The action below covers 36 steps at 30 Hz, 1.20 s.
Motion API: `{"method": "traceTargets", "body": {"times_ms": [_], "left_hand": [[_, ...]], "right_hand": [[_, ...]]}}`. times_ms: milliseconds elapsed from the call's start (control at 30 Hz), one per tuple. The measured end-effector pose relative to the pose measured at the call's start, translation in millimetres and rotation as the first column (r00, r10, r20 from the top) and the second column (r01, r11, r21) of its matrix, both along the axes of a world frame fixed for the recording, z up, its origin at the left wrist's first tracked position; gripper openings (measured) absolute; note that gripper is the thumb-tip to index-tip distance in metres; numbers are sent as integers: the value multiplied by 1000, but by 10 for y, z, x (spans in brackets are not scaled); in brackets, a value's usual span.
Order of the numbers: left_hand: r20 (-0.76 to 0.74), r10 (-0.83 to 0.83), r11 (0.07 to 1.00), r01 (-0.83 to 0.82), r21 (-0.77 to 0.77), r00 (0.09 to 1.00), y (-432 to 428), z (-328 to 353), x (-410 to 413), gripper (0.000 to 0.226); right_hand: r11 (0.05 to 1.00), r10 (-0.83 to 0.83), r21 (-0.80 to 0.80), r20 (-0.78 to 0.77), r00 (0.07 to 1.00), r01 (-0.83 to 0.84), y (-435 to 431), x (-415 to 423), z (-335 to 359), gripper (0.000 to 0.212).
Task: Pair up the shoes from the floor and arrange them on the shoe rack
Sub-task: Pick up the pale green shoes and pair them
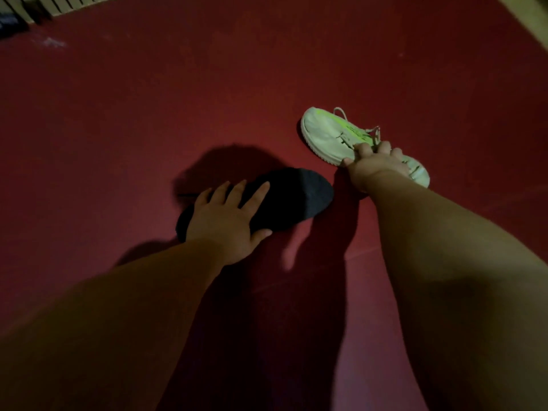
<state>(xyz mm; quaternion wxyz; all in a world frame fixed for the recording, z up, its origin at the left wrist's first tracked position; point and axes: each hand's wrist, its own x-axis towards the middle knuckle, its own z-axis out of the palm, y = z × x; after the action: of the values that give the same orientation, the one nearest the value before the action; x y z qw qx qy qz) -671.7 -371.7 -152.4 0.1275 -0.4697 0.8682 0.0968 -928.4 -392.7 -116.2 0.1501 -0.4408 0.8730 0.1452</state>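
Dimness swallows all detail of the black shoe (296,200) at lower centre, and a pale slatted structure (68,2) is cut off at upper left. Both shoes lie on the red floor (207,99). The left grip (225,218) lies flat on the black shoe, fingers spread. The right grip (376,167) grasps the white-and-green sneaker (326,129) at centre right.

The floor (148,120) is a smooth, dull red sheet with a faint sheen where the light falls. The black shoe (296,200) looks like matt dark cloth, its toe a slightly greyer, finely textured weave. The white sneaker (323,129) has a soft cloth upper with neon-green marks, cord laces (374,131) and a pale, ribbed, rubbery sole edge. Dim light hides finer grain.
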Motion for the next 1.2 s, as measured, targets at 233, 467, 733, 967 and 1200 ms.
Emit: {"method": "traceTargets", "body": {"times_ms": [233, 467, 733, 967, 1200], "left_hand": [[-3, 9, 999, -10, -37, 1000, 5, -6, -2, 74], [1, 8, 997, -8, -76, 1000, 4, -49, 3, 75], [81, -10, 995, 18, -101, 997, 57, -33, -20, 74], [85, 0, 999, -4, 53, 996, -42, 79, 5, 81], [-135, 83, 995, -91, -50, 987, 708, 180, 647, 92]], "right_hand": [[982, -117, 131, -122, 986, 133, 318, 4, 50, 63], [997, -72, 18, 134, 988, 70, -7, -51, 11, 103], [991, 125, -41, 21, 992, -125, 142, -229, 10, 113], [972, -24, -233, -11, 1000, 20, 590, 90, 545, 111], [966, 158, -204, -13, 987, -158, 1041, 930, 984, 112]]}}
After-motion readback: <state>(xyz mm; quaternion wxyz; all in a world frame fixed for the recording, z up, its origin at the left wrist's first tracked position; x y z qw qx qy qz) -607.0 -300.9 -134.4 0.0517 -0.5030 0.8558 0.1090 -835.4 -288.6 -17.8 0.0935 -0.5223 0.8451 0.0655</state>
